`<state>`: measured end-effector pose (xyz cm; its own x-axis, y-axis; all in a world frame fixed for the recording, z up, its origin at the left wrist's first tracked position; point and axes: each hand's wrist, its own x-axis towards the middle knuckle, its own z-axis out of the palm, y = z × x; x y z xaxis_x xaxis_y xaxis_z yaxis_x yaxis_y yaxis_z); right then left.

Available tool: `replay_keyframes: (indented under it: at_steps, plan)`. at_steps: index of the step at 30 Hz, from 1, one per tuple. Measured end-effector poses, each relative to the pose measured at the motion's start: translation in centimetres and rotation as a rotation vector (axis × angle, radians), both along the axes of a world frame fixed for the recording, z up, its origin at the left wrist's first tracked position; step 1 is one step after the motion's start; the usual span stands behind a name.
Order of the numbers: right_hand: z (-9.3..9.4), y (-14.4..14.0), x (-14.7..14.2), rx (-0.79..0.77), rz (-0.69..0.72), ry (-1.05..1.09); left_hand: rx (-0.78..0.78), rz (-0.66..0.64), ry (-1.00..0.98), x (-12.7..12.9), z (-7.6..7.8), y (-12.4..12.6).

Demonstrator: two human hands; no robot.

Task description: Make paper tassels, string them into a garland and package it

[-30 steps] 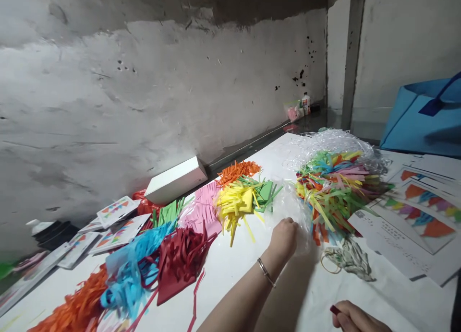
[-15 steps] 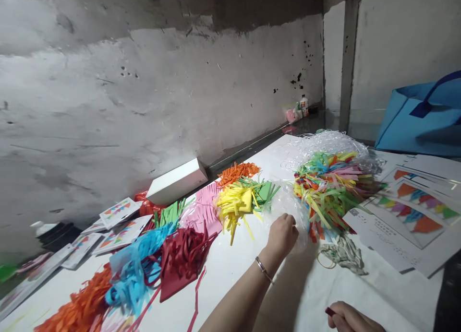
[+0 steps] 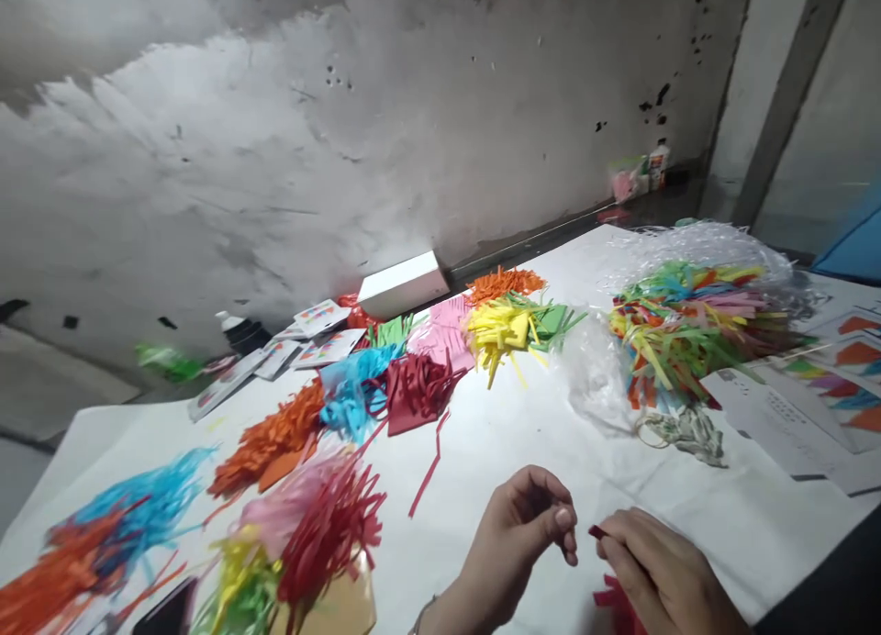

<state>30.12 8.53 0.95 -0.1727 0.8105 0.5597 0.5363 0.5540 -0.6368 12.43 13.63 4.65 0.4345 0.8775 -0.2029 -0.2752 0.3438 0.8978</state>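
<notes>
Since the earlier frames the left hand has drawn back from the clear plastic bag at mid-right and now sits low in the frame, close to the right hand; the view has also swung left, bringing more piles into sight at the lower left.

The left hand's fingers are curled inward, thumb tip close to the index tip, with nothing seen between them. The right hand, at the bottom right of the frame, pinches a small dark red paper piece between thumb and forefinger; more red paper lies under that hand. The two hands are just apart, fingertips facing.

On the white table sheet lie heaps of fringed paper: a dark red heap at centre, a sky-blue heap beside it, an orange heap further left, a yellow heap and green pieces above centre. A mixed-colour bundle lies in crinkled clear wrap at the upper right, with a rubber band below it.

Printed sheets showing coloured triangular pennants lie at the right edge; their text is too small to read. A white box rests by the wall, and a small glue bottle stands at the far upper right, its label unreadable.
</notes>
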Motion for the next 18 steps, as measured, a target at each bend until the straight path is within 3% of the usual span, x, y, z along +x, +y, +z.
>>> replay_keyframes:
  at_steps: [6,11,18]
  plan:
    - [0.8,-1.9,-3.3,-0.072,0.137,-0.067,0.233,0.103,0.140,-3.6,0.1,-5.0]
    - [1.3,-3.5,-4.9,-0.085,0.178,-0.162,0.419,0.119,0.307,-6.0,0.1,-7.6]
    - [2.7,-4.9,-6.1,0.093,0.161,-0.410,0.542,0.100,0.435,-7.7,-0.6,-9.6]
